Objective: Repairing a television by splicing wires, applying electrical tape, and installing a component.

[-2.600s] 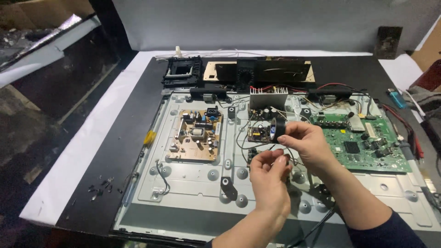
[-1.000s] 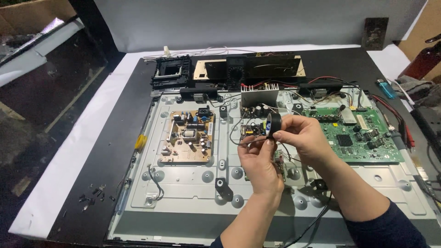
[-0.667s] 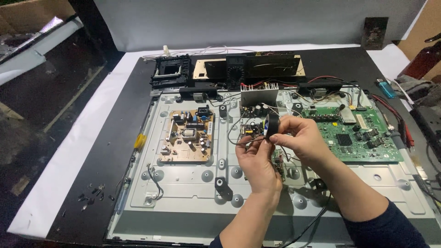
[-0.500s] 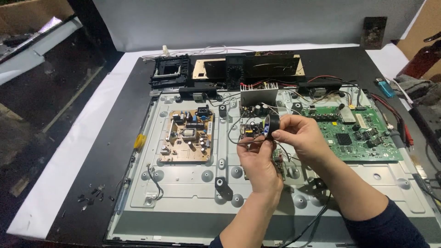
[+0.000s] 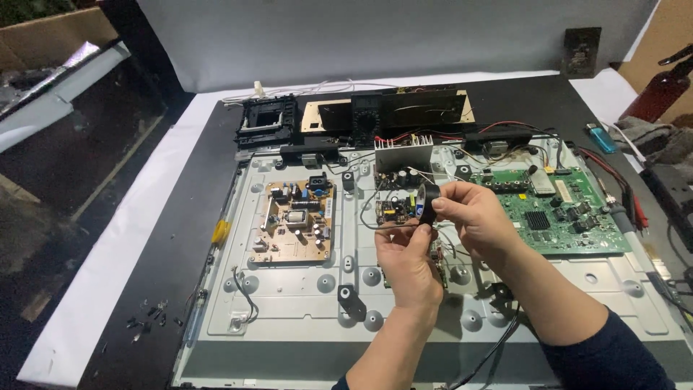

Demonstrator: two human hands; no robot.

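Both hands (image 5: 440, 238) slightly higher than before, black tape roll (image 5: 427, 203) between fingertips.

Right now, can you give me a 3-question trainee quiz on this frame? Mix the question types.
1. True or false: the right hand holds the black roll of tape above the grey metal back panel.
2. Multiple choice: the green rectangular circuit board lies where relative to the tan circuit board? A) left of it B) right of it C) on top of it
3. Short answer: which hand pinches the thin dark wire just below the roll?

Key: 1 true; 2 B; 3 the left hand.
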